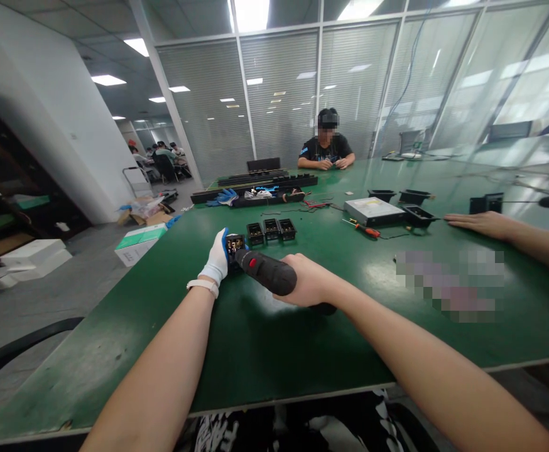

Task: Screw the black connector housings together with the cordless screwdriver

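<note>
My left hand [217,256], in a white and blue work glove, grips a small black box-shaped housing [235,243] with brass-coloured metal parts inside. In my bare right hand [309,280] is a black cordless screwdriver [269,271] with a red button, my fingers closed round its handle. Its front end points into the housing; the bit's tip is too small to make out. Just beyond my left hand, several similar black housings [271,230] stand in a row on the green table [303,364].
A silver drive-like metal box [374,211] lies right of centre, with an orange-handled screwdriver [367,230] before it and more black housings [418,215] around it. At right a co-worker's hand [482,223] rests by another housing. Long black strips [255,188] lie at the back, before a seated person [326,147].
</note>
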{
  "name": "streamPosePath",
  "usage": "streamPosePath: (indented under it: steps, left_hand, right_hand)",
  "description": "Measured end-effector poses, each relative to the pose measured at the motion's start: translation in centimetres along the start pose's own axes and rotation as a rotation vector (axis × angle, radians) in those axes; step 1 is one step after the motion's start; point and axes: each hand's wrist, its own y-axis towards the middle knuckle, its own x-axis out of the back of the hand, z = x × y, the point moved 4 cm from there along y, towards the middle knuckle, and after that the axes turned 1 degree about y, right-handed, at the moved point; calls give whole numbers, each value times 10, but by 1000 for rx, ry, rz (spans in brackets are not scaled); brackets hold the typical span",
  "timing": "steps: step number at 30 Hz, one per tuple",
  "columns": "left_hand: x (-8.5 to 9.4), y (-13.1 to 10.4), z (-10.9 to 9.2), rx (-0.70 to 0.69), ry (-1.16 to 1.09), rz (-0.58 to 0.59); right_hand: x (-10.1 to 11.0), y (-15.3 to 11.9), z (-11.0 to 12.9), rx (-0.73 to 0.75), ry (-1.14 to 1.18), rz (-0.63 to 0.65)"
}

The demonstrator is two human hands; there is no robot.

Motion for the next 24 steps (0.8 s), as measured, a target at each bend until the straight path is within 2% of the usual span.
streamPosePath:
  steps: [4, 24]
  left_hand:
    - [3, 2, 1, 25, 34, -56]
    - [-5, -10, -2, 31, -1, -66]
  right_hand:
    - [2, -1, -2, -30, 17, -15]
    - [4, -2, 3, -8, 44, 21]
